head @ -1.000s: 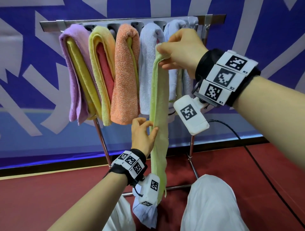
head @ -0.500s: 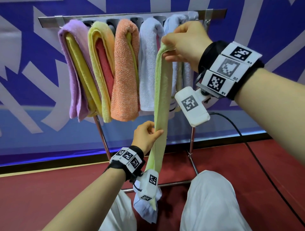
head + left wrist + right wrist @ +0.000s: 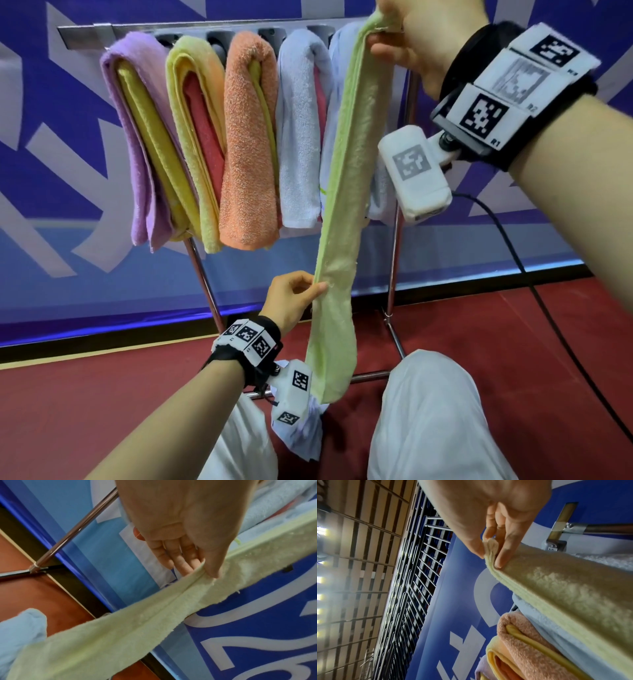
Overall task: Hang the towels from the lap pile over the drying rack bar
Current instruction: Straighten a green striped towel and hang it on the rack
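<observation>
A long pale green towel (image 3: 346, 192) hangs folded lengthwise in front of the drying rack bar (image 3: 191, 27). My right hand (image 3: 407, 37) pinches its top end (image 3: 491, 553) between thumb and fingers, just above bar height at the rack's right end. My left hand (image 3: 294, 298) pinches the towel's left edge (image 3: 204, 573) lower down, below the hung towels. The towel's bottom end dangles near my knees. A light blue towel (image 3: 301, 435) lies on my lap under the left wrist.
Several towels hang over the bar: purple (image 3: 133, 144), yellow (image 3: 191, 137), orange (image 3: 246, 137), light blue (image 3: 298, 130). The rack's chrome legs (image 3: 394, 260) stand on a red floor (image 3: 68, 404) before a blue banner wall. A black cable (image 3: 534, 287) runs at right.
My right hand has lifted the towel's top end from in front of the hung towels to above the bar. My left hand keeps its pinch on the towel's edge lower down.
</observation>
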A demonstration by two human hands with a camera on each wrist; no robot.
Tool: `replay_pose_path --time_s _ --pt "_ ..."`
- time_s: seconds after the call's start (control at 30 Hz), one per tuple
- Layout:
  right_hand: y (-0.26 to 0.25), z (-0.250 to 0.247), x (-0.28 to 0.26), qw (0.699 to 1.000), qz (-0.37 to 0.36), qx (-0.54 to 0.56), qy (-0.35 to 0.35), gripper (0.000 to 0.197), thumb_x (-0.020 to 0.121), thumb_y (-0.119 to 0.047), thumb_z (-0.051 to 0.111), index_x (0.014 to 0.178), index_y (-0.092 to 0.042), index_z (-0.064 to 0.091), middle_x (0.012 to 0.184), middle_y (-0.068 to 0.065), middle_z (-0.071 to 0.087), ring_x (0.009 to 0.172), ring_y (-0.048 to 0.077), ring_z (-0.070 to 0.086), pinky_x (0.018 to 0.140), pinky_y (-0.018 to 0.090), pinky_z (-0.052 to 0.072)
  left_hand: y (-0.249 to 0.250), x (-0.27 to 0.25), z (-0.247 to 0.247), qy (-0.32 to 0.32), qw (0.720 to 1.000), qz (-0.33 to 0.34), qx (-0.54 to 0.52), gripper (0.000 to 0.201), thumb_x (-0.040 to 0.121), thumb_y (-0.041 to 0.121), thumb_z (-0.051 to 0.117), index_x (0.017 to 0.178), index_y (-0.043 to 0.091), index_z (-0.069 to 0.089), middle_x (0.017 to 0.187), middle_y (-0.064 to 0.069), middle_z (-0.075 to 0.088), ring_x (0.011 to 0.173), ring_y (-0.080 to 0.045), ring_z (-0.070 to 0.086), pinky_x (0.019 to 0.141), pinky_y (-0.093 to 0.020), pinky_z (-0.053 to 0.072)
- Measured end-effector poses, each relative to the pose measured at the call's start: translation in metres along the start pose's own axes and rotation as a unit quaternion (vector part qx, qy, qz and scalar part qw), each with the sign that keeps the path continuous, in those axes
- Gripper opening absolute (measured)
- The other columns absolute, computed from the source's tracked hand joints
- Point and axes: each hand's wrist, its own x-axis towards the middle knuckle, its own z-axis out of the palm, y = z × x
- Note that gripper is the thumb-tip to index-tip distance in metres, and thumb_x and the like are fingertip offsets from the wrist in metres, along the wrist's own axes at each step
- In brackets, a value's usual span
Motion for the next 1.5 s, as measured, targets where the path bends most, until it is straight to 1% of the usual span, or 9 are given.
replay_pose_path --time_s 0.13,0.27,0.4,0.57,0.73,1.03,1.17,1.3,1.5 --pt "0.017 -0.009 -0.005 0.950 -0.100 -0.222 0.194 0.016 0.080 -0.016 0.054 0.070 -0.020 0.043 0.076 0.000 0.055 0.065 0.016 0.066 0.057 0.027 0.054 0.009 0.010 -0.010 -0.011 1.000 0.005 -0.027 0.022 0.093 0.021 0.059 0.074 0.011 0.059 0.071 0.002 0.057 0.066 -0.005 0.049 0.070 -0.022 0.043" --pt "0.081 -0.015 -0.027 0.890 -0.016 -0.435 0.134 0.004 0.079 -0.017 0.054 0.083 -0.018 0.055 0.095 0.011 0.065 0.086 0.028 0.059 0.072 0.029 0.044 0.034 0.032 -0.022 0.030 0.999 0.019 -0.031 0.045 0.090 0.040 0.052 0.079 -0.004 0.058 0.074 -0.005 0.048 0.071 -0.014 0.041 0.068 -0.033 0.036" --pt "0.150 -0.007 -0.048 0.861 0.105 -0.496 -0.022 0.013 0.085 -0.018 0.055 0.084 -0.008 0.063 0.095 0.014 0.068 0.094 0.032 0.061 0.080 0.032 0.048 0.078 0.053 -0.023 0.010 1.000 0.024 -0.006 0.032 0.093 0.034 0.055 0.074 0.009 0.058 0.069 -0.008 0.043 0.064 -0.015 0.037 0.059 -0.029 0.031" --pt "0.154 0.017 -0.052 0.983 0.147 -0.094 -0.056 0.038 0.101 -0.034 0.039 0.081 -0.019 0.067 0.067 -0.007 0.066 0.066 0.008 0.060 0.065 0.022 0.045 0.126 0.069 -0.011 -0.070 0.995 0.032 0.060 0.037 0.094 0.032 0.057 0.083 -0.002 0.067 0.069 -0.007 0.050 0.056 -0.009 0.039 0.048 -0.020 0.031" --pt "0.141 0.005 -0.033 0.962 0.123 -0.238 -0.060 0.058 0.092 -0.061 0.037 0.103 -0.015 0.072 0.104 0.005 0.071 0.102 0.017 0.063 0.096 0.032 0.045 0.151 0.080 -0.015 -0.059 0.996 0.019 0.056 0.037 0.084 0.044 0.067 0.076 0.008 0.062 0.068 -0.011 0.049 0.061 -0.019 0.043 0.055 -0.031 0.034" --pt "0.076 -0.034 -0.002 0.997 0.071 0.017 -0.037 0.032 0.094 -0.033 0.055 0.083 -0.005 0.067 0.072 0.003 0.071 0.068 0.012 0.068 0.067 0.024 0.053 0.191 0.105 -0.007 -0.125 0.990 0.034 -0.057 0.048 0.095 0.043 0.051 0.099 -0.002 0.067 0.085 -0.014 0.064 0.078 -0.022 0.056 0.079 -0.033 0.048" --pt "0.044 -0.066 0.025 0.998 0.066 -0.001 0.005 0.046 0.095 -0.039 0.052 0.107 0.004 0.065 0.094 0.017 0.067 0.085 0.023 0.065 0.076 0.031 0.053 0.233 0.124 0.003 -0.079 0.989 0.093 -0.081 0.031 0.098 0.033 0.050 0.078 0.011 0.058 0.065 -0.001 0.054 0.058 -0.010 0.047 0.058 -0.020 0.037" --pt "0.018 -0.090 0.054 0.998 0.052 -0.023 0.026 0.040 0.096 -0.041 0.050 0.104 -0.006 0.068 0.095 0.010 0.071 0.086 0.020 0.068 0.073 0.029 0.054 0.285 0.155 0.015 -0.050 0.979 0.198 0.015 0.024 0.095 0.031 0.056 0.076 0.018 0.062 0.065 0.010 0.057 0.058 -0.001 0.049 0.059 -0.016 0.039" --pt "0.009 -0.104 0.100 0.996 0.066 -0.005 0.061 0.037 0.092 -0.041 0.053 0.102 -0.009 0.069 0.096 0.010 0.070 0.086 0.021 0.066 0.082 0.036 0.051 0.313 0.204 0.024 0.078 0.915 0.282 0.278 0.025 0.095 0.040 0.047 0.072 0.029 0.048 0.069 0.011 0.054 0.079 -0.018 0.052 0.080 -0.035 0.041"
